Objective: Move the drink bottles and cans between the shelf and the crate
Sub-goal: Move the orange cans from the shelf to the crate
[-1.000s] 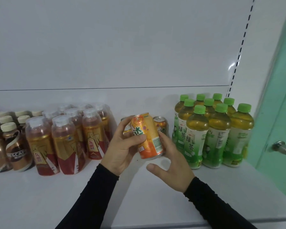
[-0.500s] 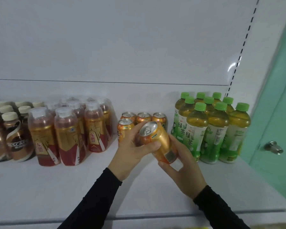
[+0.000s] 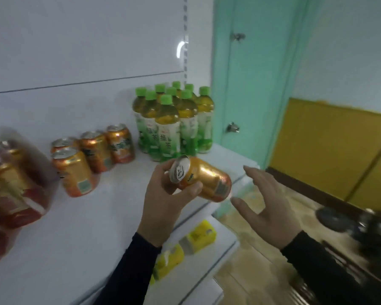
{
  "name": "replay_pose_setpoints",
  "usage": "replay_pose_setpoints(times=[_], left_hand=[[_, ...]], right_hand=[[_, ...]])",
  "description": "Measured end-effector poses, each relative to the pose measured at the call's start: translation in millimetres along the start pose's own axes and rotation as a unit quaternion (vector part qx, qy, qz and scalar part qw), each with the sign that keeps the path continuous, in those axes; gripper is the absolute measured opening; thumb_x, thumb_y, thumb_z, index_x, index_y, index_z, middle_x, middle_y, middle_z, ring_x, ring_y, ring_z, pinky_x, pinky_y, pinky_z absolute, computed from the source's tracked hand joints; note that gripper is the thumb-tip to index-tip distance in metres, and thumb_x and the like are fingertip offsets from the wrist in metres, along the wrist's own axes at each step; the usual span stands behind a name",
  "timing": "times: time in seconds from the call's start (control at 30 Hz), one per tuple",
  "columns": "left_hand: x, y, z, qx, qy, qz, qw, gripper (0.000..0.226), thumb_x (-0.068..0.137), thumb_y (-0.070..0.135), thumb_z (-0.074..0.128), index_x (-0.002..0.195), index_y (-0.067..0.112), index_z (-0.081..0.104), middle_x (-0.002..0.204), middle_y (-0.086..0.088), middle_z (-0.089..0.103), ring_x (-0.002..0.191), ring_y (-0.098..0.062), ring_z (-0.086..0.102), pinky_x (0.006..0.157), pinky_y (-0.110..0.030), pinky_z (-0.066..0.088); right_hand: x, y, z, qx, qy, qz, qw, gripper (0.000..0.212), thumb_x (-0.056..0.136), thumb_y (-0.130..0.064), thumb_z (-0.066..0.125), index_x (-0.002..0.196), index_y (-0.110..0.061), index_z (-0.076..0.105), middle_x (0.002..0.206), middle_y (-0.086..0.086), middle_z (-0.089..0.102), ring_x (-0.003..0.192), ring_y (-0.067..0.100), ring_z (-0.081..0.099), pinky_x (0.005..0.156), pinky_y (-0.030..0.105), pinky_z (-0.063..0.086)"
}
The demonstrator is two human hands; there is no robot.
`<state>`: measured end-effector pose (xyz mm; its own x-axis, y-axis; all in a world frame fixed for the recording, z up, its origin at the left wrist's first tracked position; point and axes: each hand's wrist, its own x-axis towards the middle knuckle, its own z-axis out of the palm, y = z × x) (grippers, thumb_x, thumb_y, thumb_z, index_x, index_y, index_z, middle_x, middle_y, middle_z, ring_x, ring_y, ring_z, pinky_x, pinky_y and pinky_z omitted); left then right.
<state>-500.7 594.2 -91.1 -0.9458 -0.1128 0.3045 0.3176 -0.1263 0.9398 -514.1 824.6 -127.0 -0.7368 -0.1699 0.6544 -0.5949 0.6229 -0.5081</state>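
Note:
My left hand [image 3: 165, 199] grips an orange can [image 3: 204, 178] tilted on its side, top facing me, above the front right of the white shelf [image 3: 92, 216]. Just right of the can's base, my right hand [image 3: 266, 205] is spread with straight fingers and holds nothing. Several more orange cans [image 3: 90, 155] stand on the shelf to the left. Green-capped tea bottles [image 3: 174, 122] stand in a cluster at the shelf's right end. Red-labelled bottles [image 3: 11, 183] blur at the far left.
Yellow packs [image 3: 198, 236] lie on a lower shelf below my arms. A green door [image 3: 246, 84] with a knob stands right of the shelf, a yellow wall panel [image 3: 330, 155] further right. A dark blurred object [image 3: 361, 227] sits at the right over the tiled floor.
My right hand has let go of the can and moved off to the right. The left hand alone holds it, away from the shelf. The view has swung right and down.

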Motion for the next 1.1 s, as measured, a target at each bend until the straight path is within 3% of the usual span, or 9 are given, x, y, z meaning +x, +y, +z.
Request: replay_pose_setpoints(times=[0.1,0.23,0.33,0.43,0.53,0.67,0.9,1.03,1.1], left_hand=[[-10.9,-15.2,40.2,0.011,-0.061,-0.009,0.998,0.063,0.058,0.03,0.084,0.117,0.024,0.063,0.117,-0.005,0.069,0.104,-0.021,0.069,0.086,-0.036,0.058],[-27.9,-31.8,98.5,0.04,-0.123,-0.013,0.992,0.062,0.058,0.029,0.084,0.116,0.024,0.062,0.116,0.001,0.067,0.101,-0.014,0.068,0.076,-0.023,0.055],[-43.5,-50.4,149.7,0.054,-0.172,-0.019,0.983,0.056,0.066,0.007,0.088,0.113,0.023,0.061,0.106,0.013,0.067,0.095,-0.008,0.067,0.07,-0.02,0.055],[-61.3,-77.0,209.4,0.07,-0.214,-0.049,0.973,0.057,0.072,-0.005,0.083,0.116,0.022,0.06,0.104,0.018,0.067,0.093,-0.006,0.067,0.063,-0.022,0.055],[-79.0,-101.6,264.7,0.079,-0.236,-0.071,0.966,0.059,0.072,-0.004,0.083,0.119,0.022,0.058,0.114,0.007,0.068,0.099,-0.007,0.069,0.071,-0.018,0.055],[-95.0,-129.2,333.1,0.098,-0.269,-0.096,0.953,0.061,0.077,0.002,0.083,0.123,0.029,0.054,0.12,0.012,0.063,0.103,-0.005,0.067,0.076,-0.016,0.055],[-84.1,-193.9,438.7,0.147,-0.322,-0.147,0.924,0.055,0.077,0.011,0.084,0.114,0.039,0.054,0.117,0.012,0.063,0.107,-0.012,0.064,0.08,-0.022,0.053],[-57.9,-246.3,494.1,0.169,-0.345,-0.177,0.906,0.057,0.076,0.009,0.085,0.116,0.032,0.052,0.114,0.013,0.059,0.096,0.001,0.064,0.067,-0.011,0.053],[-40.1,-281.3,520.1,0.188,-0.369,-0.183,0.892,0.058,0.075,0.011,0.087,0.119,0.025,0.052,0.112,0.011,0.059,0.089,0.013,0.062,0.066,-0.008,0.051]], right_hand=[[-38.9,12.0,-46.8,-0.097,0.033,0.056,0.993,0.067,0.09,-0.054,0.055,0.142,-0.011,0.048,0.14,0.009,0.052,0.13,0.014,0.045,0.107,0.008,0.027],[-87.9,34.5,-102.5,-0.198,0.066,0.098,0.973,0.066,0.093,-0.053,0.052,0.142,-0.01,0.048,0.143,0.009,0.049,0.13,0.02,0.047,0.105,0.026,0.038],[-129.7,58.4,-146.2,-0.225,0.088,0.134,0.961,0.063,0.094,-0.051,0.052,0.14,-0.009,0.05,0.144,0.01,0.048,0.128,0.025,0.051,0.105,0.033,0.043],[-173.5,88.3,-195.0,-0.252,0.095,0.191,0.944,0.064,0.093,-0.051,0.052,0.142,-0.011,0.047,0.145,0.011,0.047,0.132,0.023,0.045,0.109,0.024,0.034],[-210.3,120.5,-235.7,-0.269,0.103,0.22,0.932,0.063,0.092,-0.047,0.056,0.142,-0.01,0.047,0.143,0.012,0.048,0.132,0.022,0.043,0.111,0.019,0.028],[-252.5,165.7,-274.0,-0.284,0.089,0.265,0.917,0.061,0.095,-0.047,0.059,0.143,-0.011,0.047,0.143,0.011,0.048,0.131,0.023,0.044,0.107,0.031,0.037],[-296.4,248.5,-317.8,-0.282,0.059,0.35,0.891,0.064,0.091,-0.05,0.051,0.14,-0.008,0.051,0.138,0.013,0.053,0.126,0.03,0.052,0.103,0.033,0.04],[-300.9,304.9,-316.9,-0.314,0.039,0.394,0.863,0.062,0.089,-0.049,0.051,0.134,-0.008,0.057,0.131,0.013,0.06,0.113,0.029,0.062,0.088,0.027,0.042],[-302.3,341.9,-310.6,-0.312,0.017,0.407,0.858,0.062,0.09,-0.05,0.05,0.135,-0.009,0.057,0.129,0.014,0.062,0.114,0.027,0.06,0.09,0.028,0.044]])
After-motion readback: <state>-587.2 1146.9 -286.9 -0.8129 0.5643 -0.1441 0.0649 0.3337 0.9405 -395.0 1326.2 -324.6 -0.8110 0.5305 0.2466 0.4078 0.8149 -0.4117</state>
